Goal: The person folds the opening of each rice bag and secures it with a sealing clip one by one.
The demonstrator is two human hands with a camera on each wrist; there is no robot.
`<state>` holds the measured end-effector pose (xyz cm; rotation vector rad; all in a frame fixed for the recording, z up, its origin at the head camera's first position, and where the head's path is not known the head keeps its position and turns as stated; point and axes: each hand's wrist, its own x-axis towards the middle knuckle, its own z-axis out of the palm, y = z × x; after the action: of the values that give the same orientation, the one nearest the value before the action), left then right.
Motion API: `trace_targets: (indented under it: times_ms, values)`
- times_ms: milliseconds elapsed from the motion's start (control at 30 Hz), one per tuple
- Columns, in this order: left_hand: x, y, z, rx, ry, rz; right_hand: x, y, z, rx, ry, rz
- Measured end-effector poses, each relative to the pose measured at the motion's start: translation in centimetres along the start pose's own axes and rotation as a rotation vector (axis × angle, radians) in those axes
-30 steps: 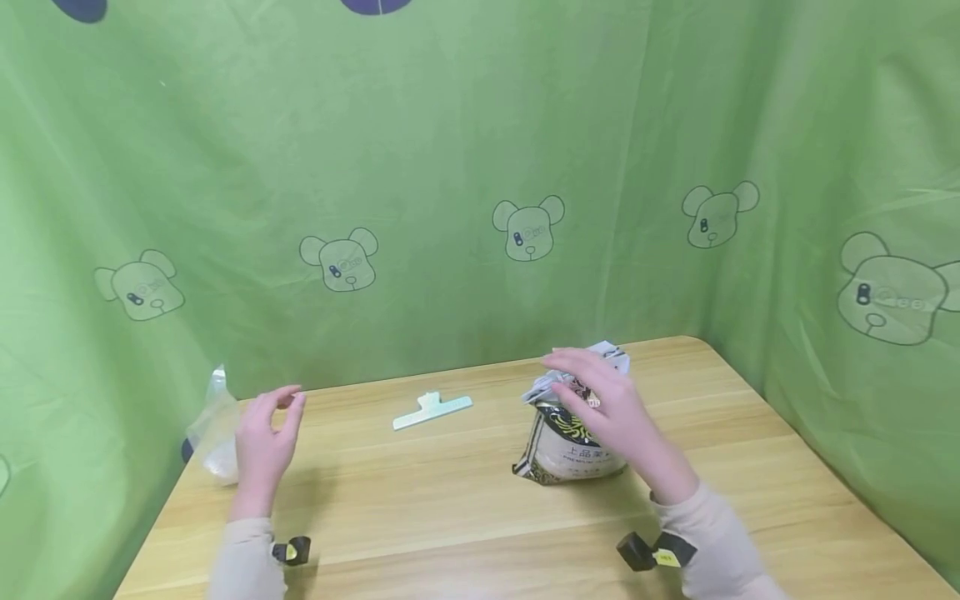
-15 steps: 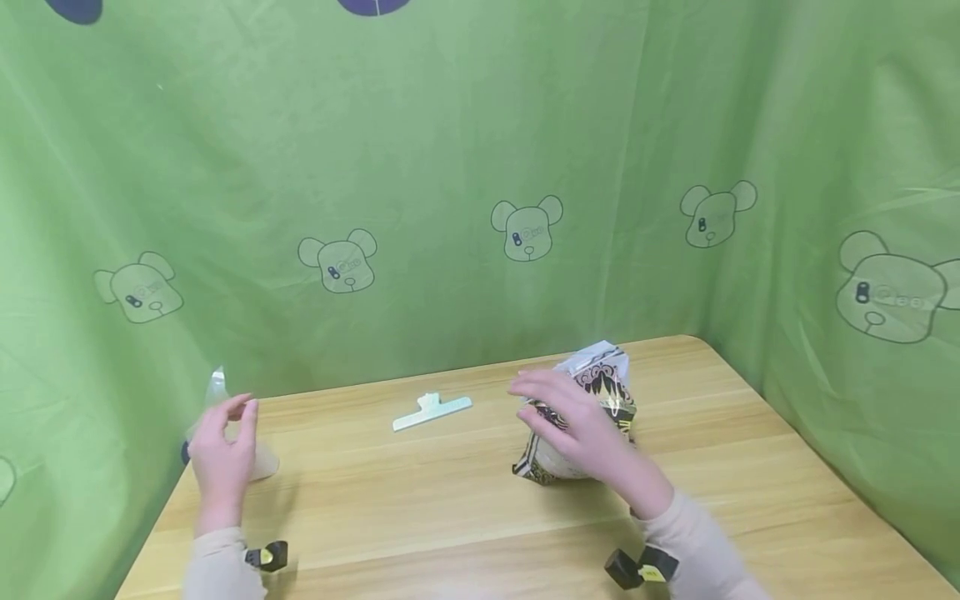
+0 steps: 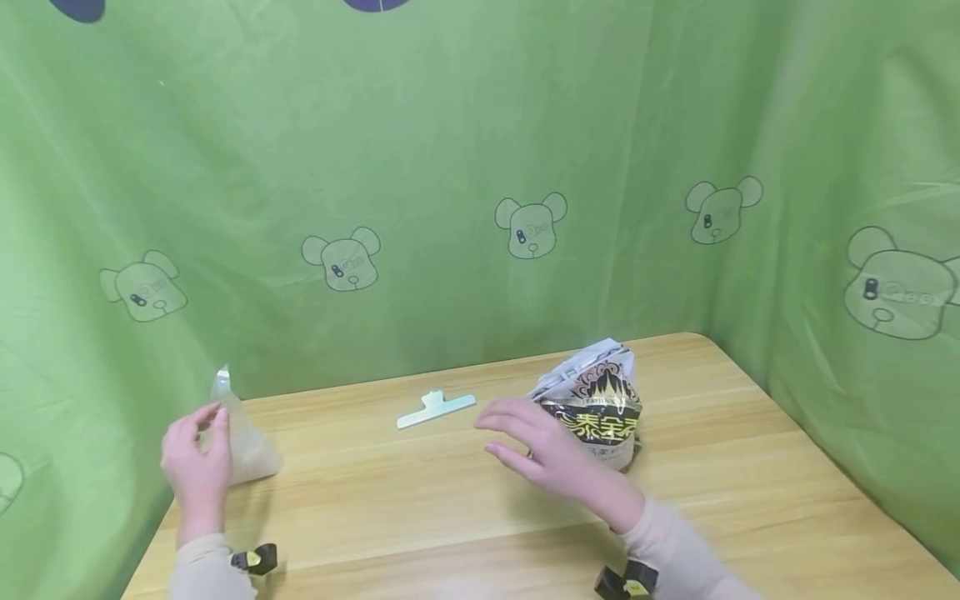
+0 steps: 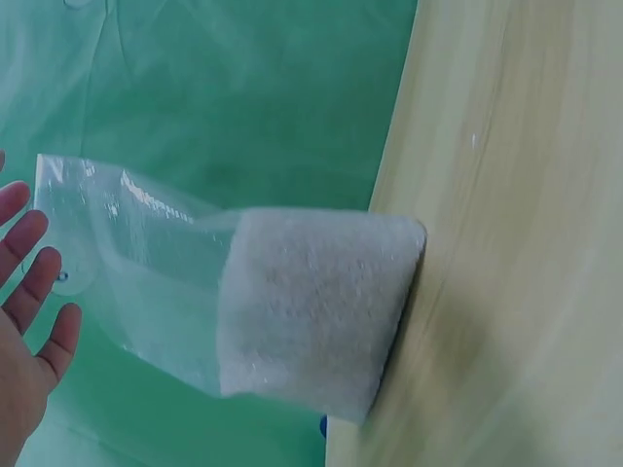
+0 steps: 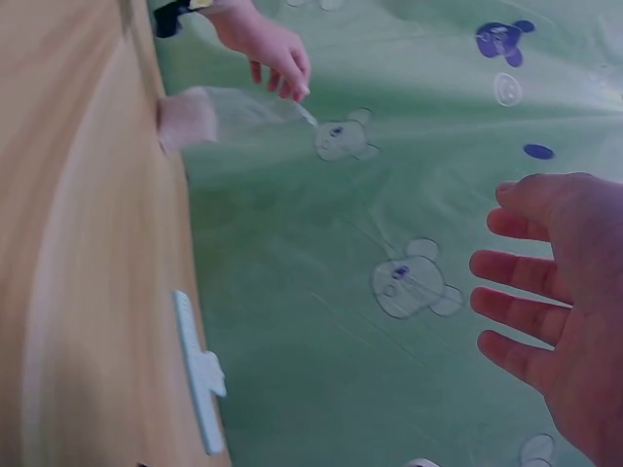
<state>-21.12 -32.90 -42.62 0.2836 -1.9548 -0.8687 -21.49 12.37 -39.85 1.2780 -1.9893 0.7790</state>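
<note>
A clear plastic bag of white grains stands upright on the left of the table, its loose top rising above the contents. My left hand is beside the bag, overlapping its left side in the head view. In the left wrist view, the spread fingers hold nothing and are right at the edge of the bag's top. My right hand, fingers loosely extended and holding nothing, hovers in front of a printed rice bag with a folded-down top. It hides that bag's lower left part.
A pale mint sealing clip lies near the back edge of the wooden table, between the two bags. Green curtains with bear heads hang close behind the table and along both sides.
My left hand has moved left across the front of the clear bag, uncovering its right part. My right hand has moved left and down, showing more of the printed bag's front.
</note>
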Motion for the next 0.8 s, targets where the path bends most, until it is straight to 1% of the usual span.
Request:
trace_targets:
  times_ms: [167,400,600,700,800]
  values:
    - [0.1,-0.6,-0.6,0.025,-0.021,-0.085,0.0,-0.7,1.4,-0.002,-0.093,0.032]
    - [0.1,-1.7,-1.3,0.014,-0.088,-0.224,0.4,-1.3,3.5,-0.011,-0.171,-0.015]
    - [0.0,-2.8,-1.4,-0.002,-0.168,-0.301,0.8,-1.7,5.3,0.007,-0.26,-0.027]
    - [0.0,-3.2,-1.5,-0.013,-0.197,-0.341,1.0,-1.8,6.2,0.007,-0.28,-0.052]
    - [0.0,-3.6,-1.6,-0.024,-0.221,-0.367,1.3,-2.0,7.0,0.006,-0.292,-0.073]
